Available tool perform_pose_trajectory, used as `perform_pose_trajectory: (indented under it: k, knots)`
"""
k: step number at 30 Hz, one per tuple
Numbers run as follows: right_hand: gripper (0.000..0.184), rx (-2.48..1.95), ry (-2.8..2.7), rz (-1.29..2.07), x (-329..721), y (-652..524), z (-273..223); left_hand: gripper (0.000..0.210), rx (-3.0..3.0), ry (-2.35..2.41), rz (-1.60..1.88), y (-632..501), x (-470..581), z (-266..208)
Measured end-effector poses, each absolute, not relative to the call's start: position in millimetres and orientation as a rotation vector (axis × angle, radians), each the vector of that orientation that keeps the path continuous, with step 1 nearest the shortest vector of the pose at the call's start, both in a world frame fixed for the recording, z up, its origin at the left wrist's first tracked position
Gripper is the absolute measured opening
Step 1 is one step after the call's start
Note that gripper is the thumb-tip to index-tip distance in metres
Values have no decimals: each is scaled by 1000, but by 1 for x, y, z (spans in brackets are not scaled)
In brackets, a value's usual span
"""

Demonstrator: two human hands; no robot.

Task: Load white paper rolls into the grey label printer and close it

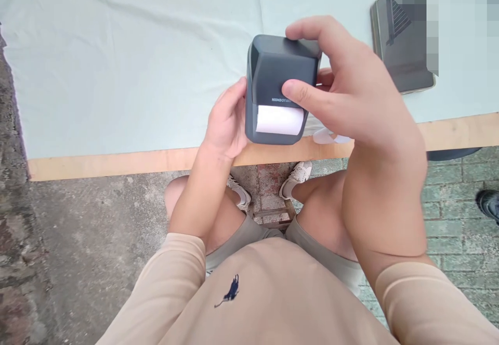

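Observation:
A dark label printer [286, 69] is held up above the near edge of the table, tilted toward me. Its front carries the lettering NIIMBOT, and a white label roll [279, 120] shows in the opening below. My left hand [229, 119] grips the printer's left side; most of its fingers are hidden behind the body. My right hand [351, 82] clasps the right side, thumb on the front cover near the lettering and index finger on the top edge. Below my right hand, a small piece of white paper or label backing [329, 137] lies at the table edge, partly hidden.
A pale cloth [136, 64] covers the table, whose front edge is a wooden strip [117, 163]. A dark flat case [409, 59] lies at the right, partly blurred out by pixel blocks. My knees and shoes are beneath the edge. A dark shoe [489, 204] shows at the far right.

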State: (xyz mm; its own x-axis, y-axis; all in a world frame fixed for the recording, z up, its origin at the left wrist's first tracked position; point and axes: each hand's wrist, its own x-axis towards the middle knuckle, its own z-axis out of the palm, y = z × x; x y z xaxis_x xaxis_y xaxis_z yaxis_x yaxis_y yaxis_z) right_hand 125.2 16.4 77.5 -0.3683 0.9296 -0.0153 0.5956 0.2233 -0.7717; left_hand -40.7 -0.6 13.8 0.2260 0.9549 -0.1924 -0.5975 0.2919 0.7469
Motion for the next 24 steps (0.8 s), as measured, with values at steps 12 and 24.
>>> perform_pose_trajectory:
  k: [12, 24]
  knots:
    - [33, -1380, -1828, 541, 128, 15, 79, 21, 547, 768, 1248, 2, -35, 6]
    - [10, -1645, -2313, 381, 121, 15, 81, 23, 731, 767, 1130, -6, -35, 13]
